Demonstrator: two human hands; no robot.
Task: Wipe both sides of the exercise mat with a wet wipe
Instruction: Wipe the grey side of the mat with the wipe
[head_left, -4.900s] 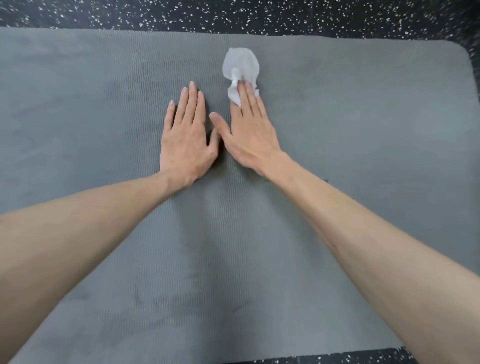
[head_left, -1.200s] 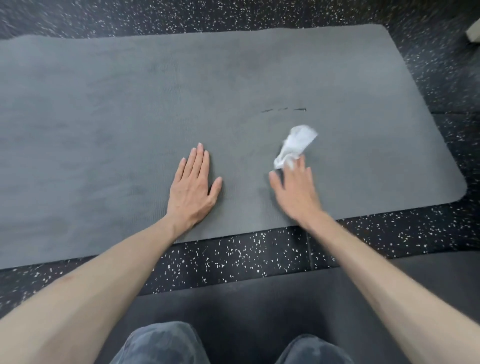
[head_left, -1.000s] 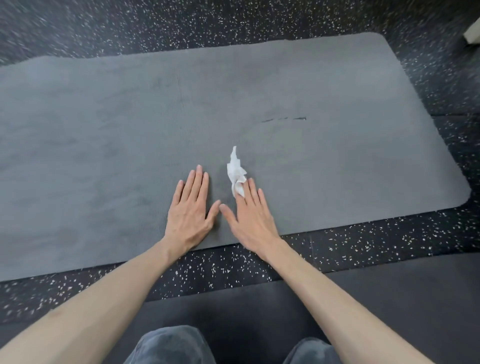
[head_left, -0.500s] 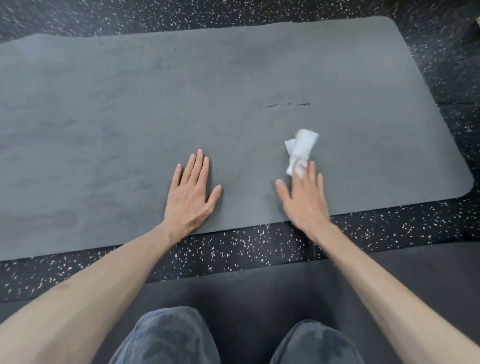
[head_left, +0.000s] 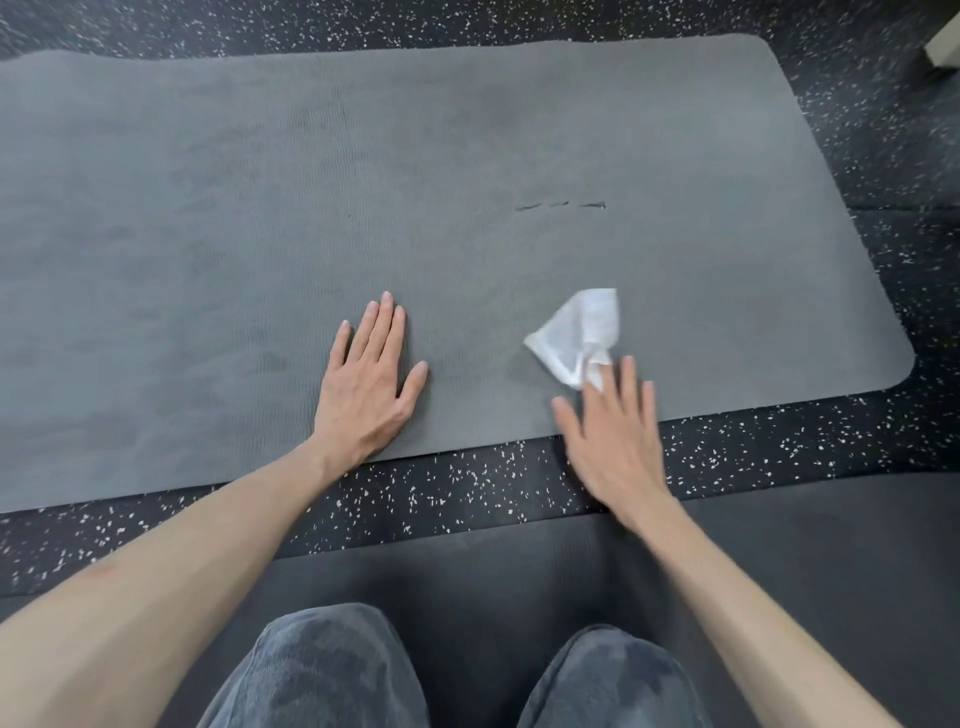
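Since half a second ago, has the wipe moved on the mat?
Barely: the wipe sits below the dark scratch marks as before, but has fanned out toward the left hand.

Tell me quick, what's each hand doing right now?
Left hand: open, flat on the mat.
Right hand: open, straight fingers pressing the wipe onto the mat.

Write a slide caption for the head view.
Left hand braces the grey mat while right hand presses a white wipe along its near edge.
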